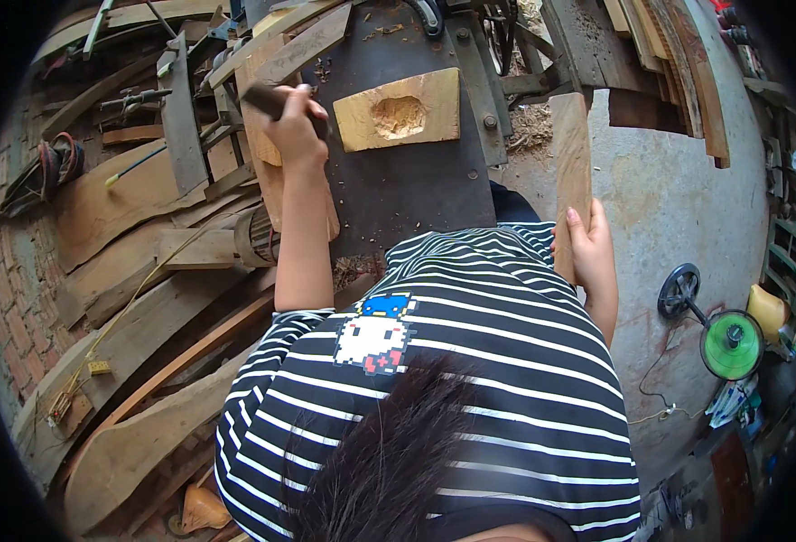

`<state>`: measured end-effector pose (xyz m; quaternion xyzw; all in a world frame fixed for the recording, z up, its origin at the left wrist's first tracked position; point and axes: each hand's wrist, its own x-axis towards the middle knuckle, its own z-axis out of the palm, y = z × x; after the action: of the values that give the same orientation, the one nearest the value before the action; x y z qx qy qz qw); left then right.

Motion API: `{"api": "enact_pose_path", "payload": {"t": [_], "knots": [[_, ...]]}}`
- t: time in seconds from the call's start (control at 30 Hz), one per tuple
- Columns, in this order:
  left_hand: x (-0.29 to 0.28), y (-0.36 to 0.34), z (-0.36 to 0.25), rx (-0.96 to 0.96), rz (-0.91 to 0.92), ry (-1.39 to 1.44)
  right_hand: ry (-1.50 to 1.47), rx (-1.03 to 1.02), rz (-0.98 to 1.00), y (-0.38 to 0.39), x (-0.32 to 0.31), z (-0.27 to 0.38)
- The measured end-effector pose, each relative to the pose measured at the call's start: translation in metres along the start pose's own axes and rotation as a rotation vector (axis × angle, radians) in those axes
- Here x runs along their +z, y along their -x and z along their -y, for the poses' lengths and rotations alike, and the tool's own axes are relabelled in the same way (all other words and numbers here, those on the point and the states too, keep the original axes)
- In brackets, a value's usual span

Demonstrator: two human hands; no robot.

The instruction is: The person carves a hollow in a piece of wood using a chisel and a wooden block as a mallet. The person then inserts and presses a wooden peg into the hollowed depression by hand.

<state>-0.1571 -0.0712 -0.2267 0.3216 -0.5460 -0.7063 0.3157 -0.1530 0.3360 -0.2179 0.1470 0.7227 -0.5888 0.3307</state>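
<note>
A pale yellow wood block [438, 104] with a rough hollow carved in its middle lies on the dark worktable [407, 194] in front of me. My left hand [298, 131], just left of the block, is closed round a dark tool with a thick handle [265, 99]; its working end is mostly hidden by the fingers, so its kind is unclear. Out to the right of the table, my right hand [590, 244] grips the lower part of a flat wooden bar [571, 140], which points away from me. Neither held thing touches the block.
Wood chips lie scattered on the table. Planks and offcuts [145, 307] crowd the left side, with more boards [678, 63] at the far right. A green fan [732, 343] stands on the concrete floor [642, 217] at right. A dark curved metal piece [429, 16] sits at the table's far end.
</note>
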Motion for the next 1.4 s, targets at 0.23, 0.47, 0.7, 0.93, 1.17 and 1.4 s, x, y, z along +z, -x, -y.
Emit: {"api": "enact_pose_path", "payload": {"t": [0.23, 0.47, 0.7, 0.93, 1.17, 1.4], "knots": [[0.005, 0.033, 0.051, -0.006, 0.304, -1.334, 0.159, -0.071, 0.031, -0.008, 0.009, 0.012], [0.006, 0.032, 0.069, -0.074, 0.303, -1.297, 0.366, -0.277, 0.015, -0.017, 0.005, -0.016], [-0.001, 0.03, 0.063, -0.076, 0.456, -1.208, 0.49, -0.14, 0.106, -0.002, 0.018, 0.023], [-0.007, 0.011, 0.07, -0.021, 0.62, -1.267, 0.587, -0.159, 0.172, -0.006, 0.021, 0.031], [-0.014, 0.015, 0.07, 0.111, 0.626, -1.299, 0.64, -0.228, 0.267, -0.012, 0.029, 0.038], [-0.007, 0.04, 0.062, 0.265, 0.652, -1.23, 0.808, -0.293, 0.374, -0.023, 0.062, 0.037]]}}
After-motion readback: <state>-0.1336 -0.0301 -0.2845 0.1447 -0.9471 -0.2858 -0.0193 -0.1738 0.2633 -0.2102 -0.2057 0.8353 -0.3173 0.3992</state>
